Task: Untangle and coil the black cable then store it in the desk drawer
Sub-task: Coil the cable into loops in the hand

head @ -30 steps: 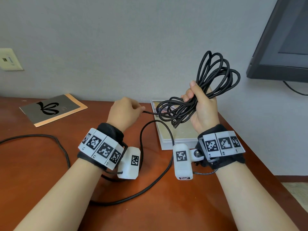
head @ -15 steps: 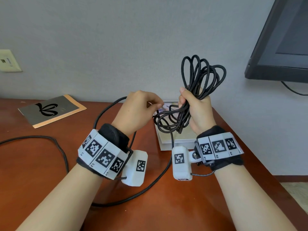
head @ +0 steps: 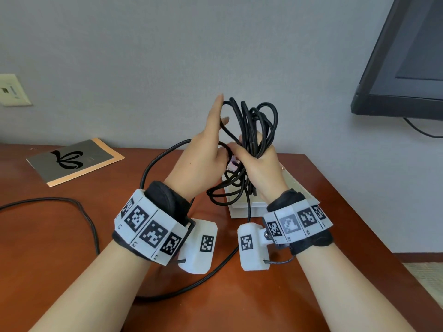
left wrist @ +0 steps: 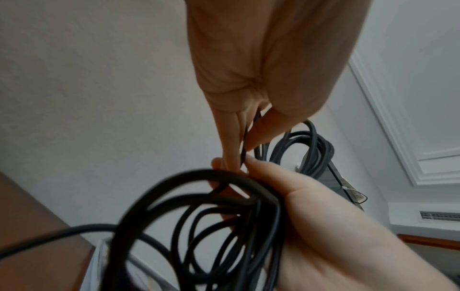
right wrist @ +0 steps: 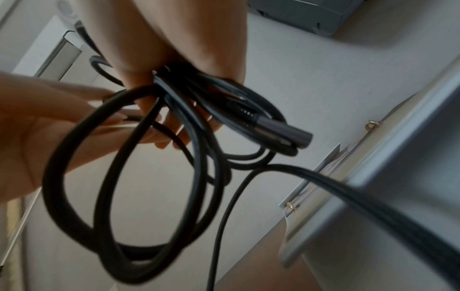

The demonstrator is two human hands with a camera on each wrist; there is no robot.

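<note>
The black cable (head: pixel 254 121) is mostly gathered into a loose coil held upright above the desk. My right hand (head: pixel 256 161) grips the coil around its middle, fingers curled round the bundle. Pressed close against the coil's left side, my left hand (head: pixel 219 116) has fingers pointing up. In the left wrist view its thumb and forefinger (left wrist: pixel 231 137) pinch one strand of the cable (left wrist: pixel 245 145). The cable's plug end (right wrist: pixel 281 130) sticks out of the bundle below my right hand. The loose remainder (head: pixel 92 224) trails across the desk to the left.
A white box (head: pixel 242 208) sits on the brown desk (head: pixel 48 271) just beneath the hands. A grey booklet (head: pixel 74 161) lies at the back left. A monitor (head: pixel 407 56) hangs at the upper right, and a wall outlet (head: pixel 12 89) is at the far left.
My left hand rose from desk height to the coil, carrying a strand up with it. The right hand brought the coil lower and to the left, so the hands now meet.
</note>
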